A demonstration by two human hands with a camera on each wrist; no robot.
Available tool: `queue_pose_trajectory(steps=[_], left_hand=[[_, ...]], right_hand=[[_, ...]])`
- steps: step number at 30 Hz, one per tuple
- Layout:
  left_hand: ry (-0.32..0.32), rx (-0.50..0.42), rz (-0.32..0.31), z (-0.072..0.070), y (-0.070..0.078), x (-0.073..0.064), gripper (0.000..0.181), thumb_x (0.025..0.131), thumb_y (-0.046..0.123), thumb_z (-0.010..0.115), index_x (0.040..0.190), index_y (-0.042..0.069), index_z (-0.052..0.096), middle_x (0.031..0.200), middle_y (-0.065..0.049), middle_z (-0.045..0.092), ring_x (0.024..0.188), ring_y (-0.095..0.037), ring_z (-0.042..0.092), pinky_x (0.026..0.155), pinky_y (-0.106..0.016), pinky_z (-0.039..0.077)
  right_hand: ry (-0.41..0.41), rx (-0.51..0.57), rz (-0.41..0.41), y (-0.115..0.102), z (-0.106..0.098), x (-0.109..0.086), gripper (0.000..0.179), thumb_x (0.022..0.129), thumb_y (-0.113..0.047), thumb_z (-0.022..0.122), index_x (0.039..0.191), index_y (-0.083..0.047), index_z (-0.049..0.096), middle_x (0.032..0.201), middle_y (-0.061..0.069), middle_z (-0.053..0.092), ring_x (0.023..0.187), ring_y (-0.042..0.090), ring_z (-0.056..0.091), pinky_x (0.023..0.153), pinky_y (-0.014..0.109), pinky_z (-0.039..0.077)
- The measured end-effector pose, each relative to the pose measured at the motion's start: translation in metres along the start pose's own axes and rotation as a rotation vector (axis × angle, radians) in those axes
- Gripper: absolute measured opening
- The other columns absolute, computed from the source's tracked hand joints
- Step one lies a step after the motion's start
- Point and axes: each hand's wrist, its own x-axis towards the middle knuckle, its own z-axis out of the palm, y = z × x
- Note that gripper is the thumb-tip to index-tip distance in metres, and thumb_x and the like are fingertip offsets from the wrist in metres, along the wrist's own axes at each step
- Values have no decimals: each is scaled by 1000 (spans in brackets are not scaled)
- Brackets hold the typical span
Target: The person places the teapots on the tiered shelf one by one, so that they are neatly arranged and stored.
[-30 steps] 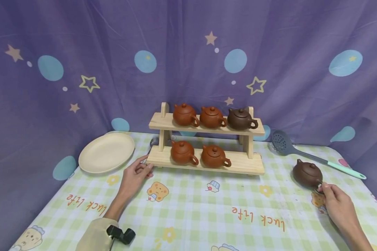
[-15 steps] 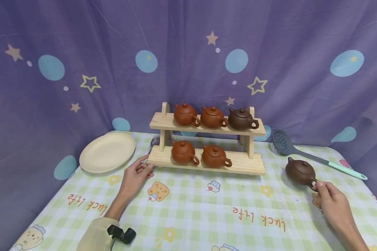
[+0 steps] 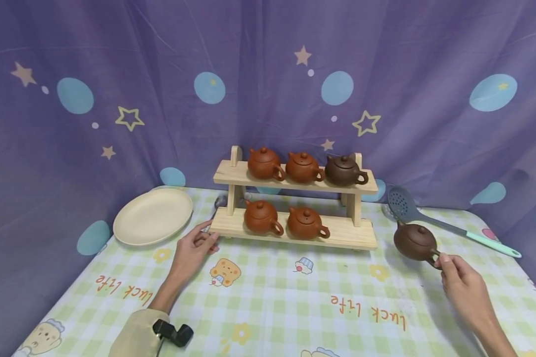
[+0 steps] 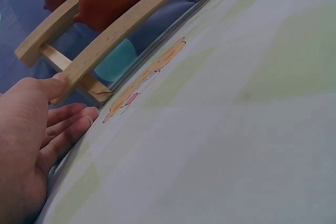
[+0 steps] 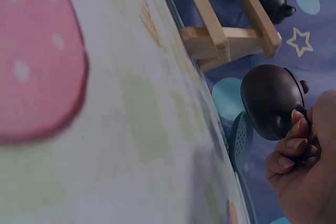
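A two-tier wooden rack [image 3: 339, 239] bears reddish-brown teapots, with two on the upper shelf beside a dark brown teapot [image 3: 343, 171] and two on the lower shelf. At the lower shelf's left end, my left hand [image 3: 192, 253] holds the corner. Its thumb lies against the board's edge in the left wrist view, other fingers below. On the right, my right hand [image 3: 466, 290] pinches the handle of another dark brown teapot [image 3: 414, 242]. That teapot hangs above the table, its spout toward the rack. In the right wrist view the fingers partly hide its handle.
A cream plate [image 3: 153, 217] lies at the back left. Behind the rack's left end a dark spoon-like thing [image 3: 220, 201] shows in part. A slotted skimmer [image 3: 437, 220] with a mint handle lies at the back right. A purple curtain [image 3: 268, 74] hangs behind the table.
My right hand has moved left toward the rack with the dark brown teapot, raising it off the cloth. The left hand stays at the rack's corner.
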Motion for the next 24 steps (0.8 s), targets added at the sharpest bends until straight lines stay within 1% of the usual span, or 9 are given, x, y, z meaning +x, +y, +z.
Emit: queue_pose_trajectory(steps=[3,5,8,11,14,19,20,21,24], left_hand=[[1,3,-1,0,-1,1,49,104,13,66,148,-2,52,99,-29,69,83,-37,73,77,-33,64],[1,0,0,0,-5,3,49,104,13,66,149,-2,51,99,-29,69,83,-37,73,77,-34,64],[1,-7,3,0,-18,7,50,105,14,66,150,-1,50,99,-28,70,83,-36,73,77,-34,64],[4,-8,12,0,-32,12,52,104,20,67,151,2,51,99,-24,71,81,-29,74,76,-31,64],[10,-10,27,0,-40,14,54,103,26,69,150,6,53,97,-21,72,79,-25,74,75,-29,64],[12,-17,36,0,-43,15,55,102,29,70,150,7,53,97,-19,72,79,-25,74,74,-29,64],[11,-12,26,0,-43,15,54,103,27,69,150,6,53,97,-20,72,80,-25,74,74,-29,64],[9,-10,22,0,-37,13,54,103,25,68,150,4,52,98,-21,72,80,-26,74,75,-29,64],[10,0,24,-1,-38,13,54,104,26,68,150,5,52,97,-20,72,80,-25,74,75,-28,63]], right_hand=[[-3,1,-29,-5,2,0,39,114,-34,41,102,-1,58,65,0,47,53,13,41,43,35,32],[-7,0,-53,-8,3,-1,38,114,-33,41,102,-1,58,65,0,47,53,14,40,43,35,31],[-14,0,-74,-12,6,-2,37,114,-32,42,102,-2,58,64,-1,46,53,14,40,44,36,30],[-17,-11,-82,-16,9,-2,36,114,-33,42,101,-3,59,64,-2,46,52,14,40,44,36,30],[-29,-14,-78,-18,11,-2,36,114,-33,42,102,-4,59,65,-2,46,52,13,40,44,36,31],[-51,9,-76,-21,17,-2,35,114,-30,42,104,-2,60,66,0,46,53,13,41,44,36,32],[-54,7,-74,-22,19,-2,35,114,-30,42,104,-2,60,66,1,47,53,13,41,43,36,32],[-57,11,-71,-23,20,-2,35,114,-30,42,105,-2,61,66,2,47,54,13,41,44,36,32],[-68,10,-62,-27,25,0,36,114,-30,41,105,-2,61,66,3,47,54,13,41,43,35,33]])
